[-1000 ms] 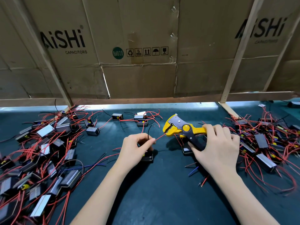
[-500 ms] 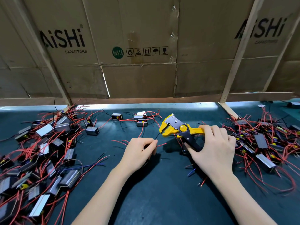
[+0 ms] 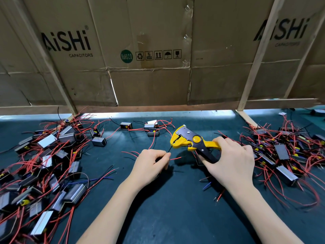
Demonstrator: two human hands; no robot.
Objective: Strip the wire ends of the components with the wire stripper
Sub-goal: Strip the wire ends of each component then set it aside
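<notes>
I have the wire stripper (image 3: pixel 190 141) gripped in my right hand (image 3: pixel 232 166), fingers curled round its handles, its yellow head near the middle of the table (image 3: pixel 175 217). My left hand (image 3: pixel 151 165) pinches a thin black wire (image 3: pixel 170 149) whose end reaches into the stripper's mouth; a red wire (image 3: pixel 176 158) pokes out beside my fingertips. The component itself is hidden under that hand. I judge this is mid-job: a large heap of components (image 3: pixel 44 164) lies along the left edge, another heap (image 3: pixel 284 152) by the right edge, a few (image 3: pixel 152 130) near the far edge. Which heap is finished I cannot tell.
</notes>
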